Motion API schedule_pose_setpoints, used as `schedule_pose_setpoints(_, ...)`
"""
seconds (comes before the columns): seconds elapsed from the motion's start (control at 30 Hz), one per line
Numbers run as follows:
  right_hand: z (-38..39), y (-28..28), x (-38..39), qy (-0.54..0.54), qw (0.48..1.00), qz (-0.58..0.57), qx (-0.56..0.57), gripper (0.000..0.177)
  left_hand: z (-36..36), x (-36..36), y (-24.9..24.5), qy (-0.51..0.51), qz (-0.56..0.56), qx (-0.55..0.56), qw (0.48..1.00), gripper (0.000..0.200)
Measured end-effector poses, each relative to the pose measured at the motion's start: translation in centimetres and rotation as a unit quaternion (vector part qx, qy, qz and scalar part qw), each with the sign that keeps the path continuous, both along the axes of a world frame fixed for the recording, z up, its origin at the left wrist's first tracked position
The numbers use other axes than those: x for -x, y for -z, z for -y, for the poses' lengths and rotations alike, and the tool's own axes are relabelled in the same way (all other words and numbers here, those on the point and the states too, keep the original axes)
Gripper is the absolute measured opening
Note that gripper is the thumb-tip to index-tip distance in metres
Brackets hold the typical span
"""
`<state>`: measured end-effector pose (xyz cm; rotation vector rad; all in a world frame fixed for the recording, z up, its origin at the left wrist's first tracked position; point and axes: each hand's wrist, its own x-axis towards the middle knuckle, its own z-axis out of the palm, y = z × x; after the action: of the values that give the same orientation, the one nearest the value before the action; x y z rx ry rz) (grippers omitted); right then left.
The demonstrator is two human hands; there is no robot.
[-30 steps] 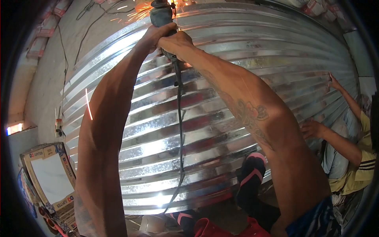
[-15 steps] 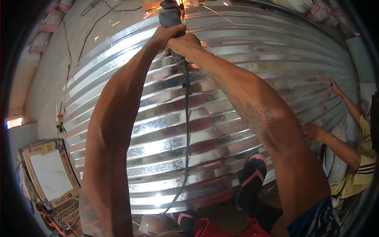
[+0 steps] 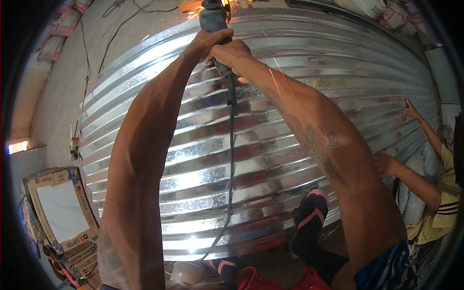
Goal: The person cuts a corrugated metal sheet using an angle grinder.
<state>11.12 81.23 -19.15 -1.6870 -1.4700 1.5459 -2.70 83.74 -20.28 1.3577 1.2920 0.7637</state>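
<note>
Both arms reach forward over a shiny corrugated metal sheet [image 3: 193,181]. At the top of the view my left hand [image 3: 209,42] wraps round the body of an angle grinder [image 3: 213,20], close behind its head. Just behind it, my right hand [image 3: 233,52] grips the grinder's rear part. Orange sparks [image 3: 193,6] spray at the grinder's far end, near the sheet's far edge; the disc itself is mostly hidden. A black power cord [image 3: 232,145] runs from the grinder back over the ridges. My foot in a dark shoe [image 3: 311,212] rests on the sheet's near edge.
At the right, a co-worker in a yellow shirt [image 3: 447,193] has both hands on the sheet. Boxed tiles [image 3: 63,205] stand at the lower left. Cables [image 3: 87,58] lie on the concrete floor [image 3: 63,111]. Bags [image 3: 391,14] are stacked at the upper right.
The grinder and both my hands have shifted slightly right in the view. Spark streaks now cross in front of my right forearm. The co-worker's hands stay on the sheet.
</note>
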Motion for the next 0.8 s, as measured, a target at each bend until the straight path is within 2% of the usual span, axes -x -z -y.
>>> schedule_pose_setpoints(0.1, -0.3, 0.8, -0.3, -0.015, 0.999, -0.038, 0.008, 0.063, 0.7, -0.5, -1.0, -0.023, 0.007, 0.024, 0.999, 0.045)
schedule_pose_setpoints(0.17, 0.1, -0.2, -0.4, -0.008, 1.000, -0.003, 0.008, 0.063, -0.8, 0.8, 1.6, 0.045, -0.054, -0.077, 0.995, 0.029)
schedule_pose_setpoints(0.23, 0.4, -0.8, -0.5, 0.006, 1.000, 0.000, 0.018, 0.061, -0.9, 0.4, 1.1, 0.050, -0.073, -0.071, 0.994, 0.026)
schedule_pose_setpoints(0.3, 0.4, -0.7, -0.2, 0.024, 0.999, -0.028, 0.036, 0.059, -0.8, -0.3, 0.6, -0.011, -0.052, 0.043, 0.998, 0.027)
schedule_pose_setpoints(0.4, -0.1, -0.1, 0.1, 0.021, 0.999, -0.019, 0.028, 0.055, -0.5, -0.9, 0.0, -0.058, -0.018, 0.071, 0.996, 0.027)
schedule_pose_setpoints(0.5, 0.1, 0.0, 0.0, 0.033, 0.999, -0.013, 0.038, 0.051, -0.4, -0.1, 0.3, 0.021, -0.040, 0.001, 0.999, 0.025)
schedule_pose_setpoints(0.6, 0.2, -0.4, -0.1, 0.027, 0.998, -0.026, 0.044, 0.052, 0.0, -0.9, -0.2, -0.074, 0.044, 0.077, 0.993, 0.026)
schedule_pose_setpoints(0.7, 0.3, -0.7, -0.3, 0.008, 0.999, 0.030, 0.020, 0.050, 0.5, -0.6, -0.6, -0.047, 0.031, 0.029, 0.998, 0.032)
schedule_pose_setpoints(0.8, 0.9, -0.8, 0.4, 0.025, 0.999, 0.033, 0.005, 0.049, 0.6, -1.2, -0.4, -0.125, 0.047, 0.070, 0.989, 0.031)
